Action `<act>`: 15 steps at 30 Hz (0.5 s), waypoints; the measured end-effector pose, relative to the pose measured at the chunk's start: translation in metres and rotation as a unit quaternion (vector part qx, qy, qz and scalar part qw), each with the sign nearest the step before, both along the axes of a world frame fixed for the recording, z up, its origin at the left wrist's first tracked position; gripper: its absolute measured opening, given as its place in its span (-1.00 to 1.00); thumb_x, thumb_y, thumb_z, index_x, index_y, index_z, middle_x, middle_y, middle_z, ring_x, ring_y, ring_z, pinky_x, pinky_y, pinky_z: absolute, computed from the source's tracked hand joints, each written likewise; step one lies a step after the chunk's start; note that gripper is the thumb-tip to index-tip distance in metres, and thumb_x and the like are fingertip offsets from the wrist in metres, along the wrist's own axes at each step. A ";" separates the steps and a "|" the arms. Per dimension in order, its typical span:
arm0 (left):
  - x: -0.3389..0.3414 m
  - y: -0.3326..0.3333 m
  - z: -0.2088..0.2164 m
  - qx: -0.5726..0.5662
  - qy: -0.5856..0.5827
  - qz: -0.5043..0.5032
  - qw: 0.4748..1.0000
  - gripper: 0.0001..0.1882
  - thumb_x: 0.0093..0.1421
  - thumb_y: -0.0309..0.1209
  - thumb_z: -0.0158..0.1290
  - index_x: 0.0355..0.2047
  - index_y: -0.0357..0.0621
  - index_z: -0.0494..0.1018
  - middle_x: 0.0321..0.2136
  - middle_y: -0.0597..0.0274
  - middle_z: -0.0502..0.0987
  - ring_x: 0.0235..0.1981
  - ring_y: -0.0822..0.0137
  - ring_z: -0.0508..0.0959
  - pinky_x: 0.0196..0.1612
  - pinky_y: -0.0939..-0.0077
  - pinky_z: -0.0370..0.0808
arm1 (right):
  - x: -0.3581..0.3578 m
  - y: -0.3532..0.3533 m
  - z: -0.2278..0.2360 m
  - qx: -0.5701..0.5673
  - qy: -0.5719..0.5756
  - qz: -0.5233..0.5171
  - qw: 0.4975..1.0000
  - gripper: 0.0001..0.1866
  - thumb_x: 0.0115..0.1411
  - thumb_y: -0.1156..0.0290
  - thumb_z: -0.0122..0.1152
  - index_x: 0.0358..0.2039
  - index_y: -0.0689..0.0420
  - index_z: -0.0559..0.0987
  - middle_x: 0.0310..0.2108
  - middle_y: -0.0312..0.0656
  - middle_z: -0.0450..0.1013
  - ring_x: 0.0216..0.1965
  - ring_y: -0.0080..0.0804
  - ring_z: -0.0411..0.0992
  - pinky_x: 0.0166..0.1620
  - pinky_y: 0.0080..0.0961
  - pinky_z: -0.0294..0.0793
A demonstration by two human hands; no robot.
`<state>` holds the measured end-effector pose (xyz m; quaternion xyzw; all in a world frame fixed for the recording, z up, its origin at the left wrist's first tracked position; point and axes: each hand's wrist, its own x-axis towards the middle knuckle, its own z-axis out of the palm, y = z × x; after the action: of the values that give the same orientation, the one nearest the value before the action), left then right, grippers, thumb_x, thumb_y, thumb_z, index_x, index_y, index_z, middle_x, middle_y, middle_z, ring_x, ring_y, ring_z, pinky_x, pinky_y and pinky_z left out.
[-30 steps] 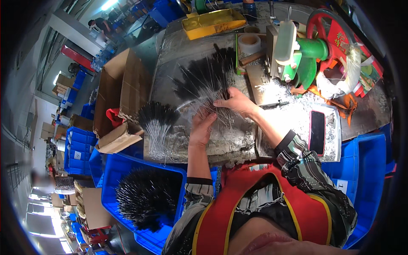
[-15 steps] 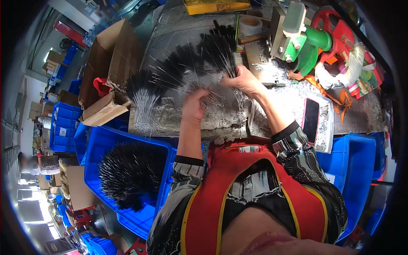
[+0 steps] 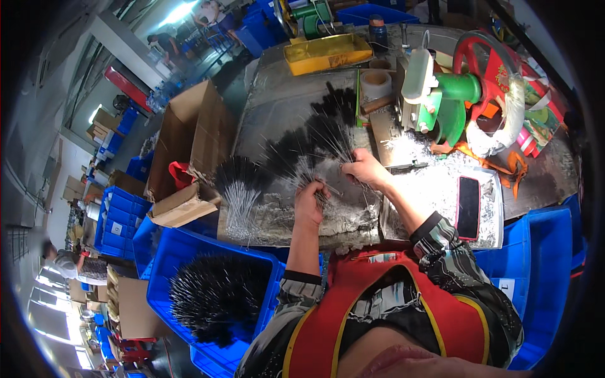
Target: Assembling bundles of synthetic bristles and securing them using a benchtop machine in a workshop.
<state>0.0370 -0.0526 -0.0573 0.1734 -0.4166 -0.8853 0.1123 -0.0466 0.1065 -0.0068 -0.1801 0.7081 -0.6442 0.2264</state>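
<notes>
My left hand [image 3: 309,203] is closed around the thin wire stems of a bunch of black-bristled wire brushes [image 3: 287,151], whose heads fan out away from me over the table. To its right, my right hand [image 3: 367,170] pinches the wire ends of another bunch of black brushes [image 3: 329,129]. The fingertips on the stems are partly hidden. Apart from both hands, a third bundle of brushes [image 3: 241,195] lies at the table's left edge, bare wires toward me. Many more brushes [image 3: 217,299] fill a blue bin below the table at the left.
A green hand press with a red wheel [image 3: 463,88] stands at the right, beside a phone [image 3: 467,208] on a metal tray [image 3: 493,217]. Tape rolls [image 3: 376,85] and a yellow tray [image 3: 328,55] sit farther back. An open cardboard box [image 3: 183,138] borders the table's left side.
The view has tilted up, so the table sits lower in the picture and more of the room shows. Both hands keep hold of their brush bunches; the right hand is slightly farther from the left.
</notes>
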 end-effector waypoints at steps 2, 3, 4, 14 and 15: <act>0.001 -0.004 0.003 -0.010 -0.001 0.002 1.000 -0.79 -0.10 -0.64 -0.10 -0.38 -0.27 0.33 -0.56 0.15 0.37 -0.59 0.25 0.43 -0.53 0.40 0.41 | 0.003 0.005 0.008 -0.003 -0.003 0.003 1.000 -0.94 -0.10 0.52 0.06 -0.61 0.24 0.41 -0.73 -0.31 0.31 -0.71 -0.59 0.25 -0.65 -0.60 0.18; 0.001 -0.006 0.004 -0.023 -0.020 0.004 1.000 -0.80 -0.10 -0.64 -0.11 -0.38 -0.27 0.33 -0.56 0.14 0.36 -0.58 0.23 0.43 -0.52 0.37 0.43 | 0.002 0.007 0.011 -0.002 -0.003 0.005 1.000 -0.94 -0.10 0.52 0.06 -0.61 0.24 0.41 -0.73 -0.31 0.31 -0.71 -0.59 0.25 -0.65 -0.60 0.18; 0.004 -0.006 0.009 -0.035 -0.041 0.006 0.999 -0.80 -0.10 -0.64 -0.11 -0.39 -0.27 0.32 -0.55 0.14 0.36 -0.58 0.21 0.44 -0.50 0.35 0.44 | 0.002 0.008 0.013 -0.015 0.010 -0.001 1.000 -0.93 -0.08 0.52 0.06 -0.61 0.23 0.40 -0.74 -0.31 0.30 -0.72 -0.60 0.24 -0.66 -0.63 0.16; 0.017 -0.015 0.018 -0.083 0.012 0.030 0.996 -0.65 -0.11 -0.70 -0.17 -0.23 -0.27 0.27 -0.45 0.10 0.41 -0.47 0.15 0.50 -0.46 0.33 0.48 | -0.001 0.020 0.029 -0.006 0.105 -0.142 0.984 -0.84 0.11 0.34 0.07 -0.46 0.17 0.40 -0.69 -0.37 0.30 -0.65 -0.64 0.26 -0.58 -0.65 0.25; 0.017 -0.011 0.022 -0.084 0.012 0.028 0.996 -0.65 -0.11 -0.70 -0.17 -0.23 -0.27 0.27 -0.45 0.10 0.41 -0.47 0.15 0.50 -0.46 0.33 0.48 | 0.002 0.018 0.029 -0.027 0.127 -0.149 0.980 -0.84 0.12 0.33 0.06 -0.45 0.16 0.39 -0.69 -0.37 0.29 -0.65 -0.64 0.26 -0.57 -0.66 0.25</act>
<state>0.0540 -0.0639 -0.0348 0.1638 -0.4833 -0.8457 0.1563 -0.0450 0.1246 0.0222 -0.1590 0.7323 -0.6614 0.0314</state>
